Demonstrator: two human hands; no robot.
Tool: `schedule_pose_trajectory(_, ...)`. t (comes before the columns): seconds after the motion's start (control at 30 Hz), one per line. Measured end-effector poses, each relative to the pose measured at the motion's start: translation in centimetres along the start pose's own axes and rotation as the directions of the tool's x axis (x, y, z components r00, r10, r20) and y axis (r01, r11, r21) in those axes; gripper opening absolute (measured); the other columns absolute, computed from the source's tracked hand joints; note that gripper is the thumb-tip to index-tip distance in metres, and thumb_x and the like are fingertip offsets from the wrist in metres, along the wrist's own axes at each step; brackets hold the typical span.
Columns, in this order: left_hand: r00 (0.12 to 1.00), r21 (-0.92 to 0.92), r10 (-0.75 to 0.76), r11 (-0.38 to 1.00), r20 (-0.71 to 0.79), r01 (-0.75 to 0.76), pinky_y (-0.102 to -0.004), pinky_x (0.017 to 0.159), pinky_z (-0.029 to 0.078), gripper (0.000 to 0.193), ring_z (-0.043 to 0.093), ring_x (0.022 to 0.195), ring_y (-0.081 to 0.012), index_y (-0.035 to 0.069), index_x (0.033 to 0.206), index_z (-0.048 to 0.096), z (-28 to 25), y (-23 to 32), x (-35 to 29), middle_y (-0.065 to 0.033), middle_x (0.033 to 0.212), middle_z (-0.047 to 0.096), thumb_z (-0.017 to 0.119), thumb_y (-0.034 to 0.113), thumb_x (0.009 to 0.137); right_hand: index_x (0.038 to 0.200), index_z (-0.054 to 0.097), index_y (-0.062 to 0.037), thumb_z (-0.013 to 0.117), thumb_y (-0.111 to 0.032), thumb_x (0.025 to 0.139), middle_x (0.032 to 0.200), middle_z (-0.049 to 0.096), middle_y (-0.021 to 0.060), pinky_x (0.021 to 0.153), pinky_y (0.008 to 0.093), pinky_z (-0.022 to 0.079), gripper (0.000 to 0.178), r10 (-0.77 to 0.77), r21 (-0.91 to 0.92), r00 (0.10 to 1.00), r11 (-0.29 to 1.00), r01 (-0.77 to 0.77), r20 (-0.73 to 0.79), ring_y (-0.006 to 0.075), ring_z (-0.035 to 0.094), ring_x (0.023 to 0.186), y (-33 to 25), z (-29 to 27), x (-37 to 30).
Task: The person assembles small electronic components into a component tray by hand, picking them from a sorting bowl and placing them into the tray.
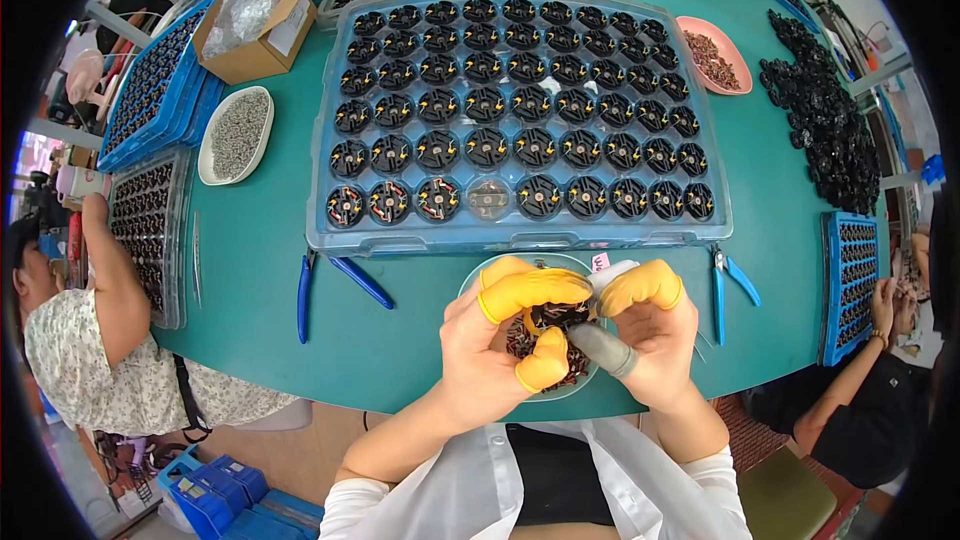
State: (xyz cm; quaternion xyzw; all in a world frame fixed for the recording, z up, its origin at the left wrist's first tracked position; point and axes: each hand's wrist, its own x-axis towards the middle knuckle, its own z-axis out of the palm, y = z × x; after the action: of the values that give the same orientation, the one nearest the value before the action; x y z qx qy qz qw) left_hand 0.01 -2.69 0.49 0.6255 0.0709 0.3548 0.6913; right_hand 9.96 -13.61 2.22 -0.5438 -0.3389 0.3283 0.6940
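Note:
Between my fingers is a black round part, held just above a pale green bowl of small reddish-brown pieces. My left hand, with yellow finger cots, grips its left side between thumb and fingers. On the other side my right hand, in yellow and grey finger cots, closes on it; the fingers hide much of the part. Beyond my hands lies a clear-blue tray with rows of similar black round parts. One front-row pocket holds no part. Left of it, several parts show red and white pieces.
Blue-handled pliers lie left of the bowl, lighter blue pliers to its right. A white dish holds small silvery pieces; a pink dish holds brownish ones. A cardboard box and a black pile flank the tray. Co-workers sit on both sides.

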Motion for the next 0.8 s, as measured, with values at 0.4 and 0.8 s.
schedule_pose_trajectory(0.4, 0.962, 0.221, -0.154, 0.97, 0.226, 0.104, -0.0258, 0.068, 0.046, 0.036, 0.052, 0.078, -0.0164, -0.005, 0.099, 0.056, -1.9, 1.2, 0.8, -0.0118, 0.092, 0.055, 0.065, 0.0, 0.064, 0.082, 0.043, -0.0022, 0.061, 0.005, 0.069, 0.085, 0.044, 0.0044, 0.071, 0.0227, 0.042, 0.024, 0.059, 0.15, 0.997, 0.987, -0.066, 0.048, 0.0095, 0.046, 0.076, 0.3, -0.1, 0.7)
schedule_pose_trajectory(0.8, 0.97, -0.424, -0.216, 0.872, 0.113, 0.243, -0.0303, 0.083, 0.042, 0.036, 0.049, 0.095, -0.0155, -0.003, 0.105, 0.048, -1.9, -0.6, 0.6, -0.0093, 0.105, 0.05, 0.06, -0.002, 0.071, 0.089, 0.047, 0.0003, 0.06, 0.004, 0.066, 0.094, 0.047, 0.0103, 0.073, 0.0279, 0.042, 0.027, -0.076, -0.203, 0.98, 0.973, 0.114, 0.186, 0.016, 0.05, 0.081, 0.4, -0.1, 0.9)
